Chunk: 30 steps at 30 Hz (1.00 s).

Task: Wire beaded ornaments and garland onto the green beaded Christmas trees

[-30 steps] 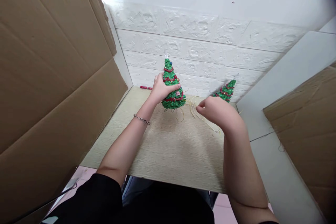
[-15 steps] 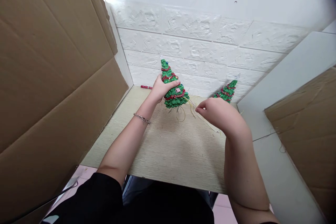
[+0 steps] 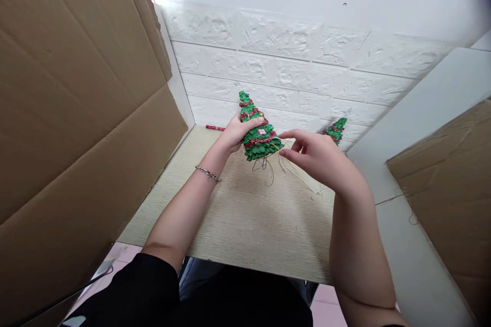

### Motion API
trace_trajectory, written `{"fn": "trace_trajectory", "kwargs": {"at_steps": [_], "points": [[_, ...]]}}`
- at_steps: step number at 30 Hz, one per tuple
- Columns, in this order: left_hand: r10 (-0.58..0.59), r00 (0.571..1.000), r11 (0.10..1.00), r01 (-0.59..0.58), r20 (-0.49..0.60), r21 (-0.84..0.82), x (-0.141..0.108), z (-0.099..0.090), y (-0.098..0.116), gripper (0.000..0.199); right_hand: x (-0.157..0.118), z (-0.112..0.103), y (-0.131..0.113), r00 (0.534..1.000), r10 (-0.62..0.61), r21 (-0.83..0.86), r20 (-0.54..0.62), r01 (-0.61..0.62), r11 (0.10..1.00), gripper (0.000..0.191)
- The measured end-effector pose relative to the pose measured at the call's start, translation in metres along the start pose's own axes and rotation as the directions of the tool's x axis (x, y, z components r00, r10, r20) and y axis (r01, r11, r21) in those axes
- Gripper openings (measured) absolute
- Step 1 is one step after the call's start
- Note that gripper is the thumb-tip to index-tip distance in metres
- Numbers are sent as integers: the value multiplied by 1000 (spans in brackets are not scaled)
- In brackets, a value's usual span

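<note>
My left hand [image 3: 235, 132] grips a small green beaded Christmas tree [image 3: 258, 138] by its side, the thumb lying across the front. Red bead garlands wind around the tree, and a pink square ornament sits low on its face. Thin wire ends stick out below its base. At the tree's lower right edge is my right hand [image 3: 307, 150], its thumb and forefinger apart, with no held object visible between them. Pale yellow and white strands [image 3: 300, 178] trail from near the tree to the tabletop under this hand.
A second beaded tree [image 3: 336, 130] stands against the white brick-pattern wall, partly hidden by my right hand. At the back left of the wooden table [image 3: 253, 219] lies a red stick-like object [image 3: 215, 127]. Cardboard [image 3: 88, 87] rises on the left, with more cardboard [image 3: 448, 179] on the right.
My right hand has let go of the pale strands, spread its fingers and moved left to the tree's edge. The held tree has shifted slightly right and down.
</note>
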<state>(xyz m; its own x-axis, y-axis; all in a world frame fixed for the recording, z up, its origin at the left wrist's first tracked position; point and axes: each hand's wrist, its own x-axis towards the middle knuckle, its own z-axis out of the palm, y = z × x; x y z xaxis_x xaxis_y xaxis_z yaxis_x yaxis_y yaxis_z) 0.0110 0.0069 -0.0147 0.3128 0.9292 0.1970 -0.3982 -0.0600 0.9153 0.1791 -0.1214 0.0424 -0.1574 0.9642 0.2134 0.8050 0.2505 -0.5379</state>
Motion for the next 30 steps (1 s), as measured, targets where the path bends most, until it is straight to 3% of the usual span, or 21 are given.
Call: {"fn": "trace_trajectory", "kwargs": {"at_steps": [5, 9, 11, 13, 16, 18, 20, 23, 26, 30], "points": [[-62, 998, 997, 62, 5, -49, 0, -2, 0, 39, 3, -11, 16, 978, -77, 381, 195, -3, 925, 34], [-96, 995, 991, 98, 25, -93, 0, -5, 0, 45, 8, -15, 37, 898, -147, 527, 415, -105, 844, 29], [-118, 992, 989, 121, 35, -90, 0, -6, 0, 44, 12, -12, 42, 879, -143, 571, 455, -165, 804, 27], [-140, 989, 987, 143, 44, -75, 1, -8, -1, 42, 17, -6, 41, 914, -117, 592, 388, -150, 792, 26], [-154, 986, 986, 158, 65, -58, 2, -10, -3, 40, 23, 5, 32, 977, -121, 551, 175, 5, 834, 29], [-154, 984, 985, 160, 88, -65, 2, -11, -3, 40, 24, 10, 26, 990, -142, 418, 26, 118, 901, 31], [-157, 982, 982, 167, 107, -83, 1, -11, -2, 42, 22, 12, 22, 988, -138, 222, -66, 149, 964, 35], [-169, 979, 977, 182, 111, -113, 1, -11, 0, 44, 17, 10, 20, 993, -116, 39, -32, 117, 992, 51], [-179, 978, 974, 192, 109, -121, -1, -9, 3, 43, 16, 10, 20, 982, -188, 26, 28, 187, 982, 63], [-177, 977, 974, 191, 122, -121, -3, -6, 6, 36, 19, 19, 14, 924, -380, 50, -41, 382, 923, 42]]}}
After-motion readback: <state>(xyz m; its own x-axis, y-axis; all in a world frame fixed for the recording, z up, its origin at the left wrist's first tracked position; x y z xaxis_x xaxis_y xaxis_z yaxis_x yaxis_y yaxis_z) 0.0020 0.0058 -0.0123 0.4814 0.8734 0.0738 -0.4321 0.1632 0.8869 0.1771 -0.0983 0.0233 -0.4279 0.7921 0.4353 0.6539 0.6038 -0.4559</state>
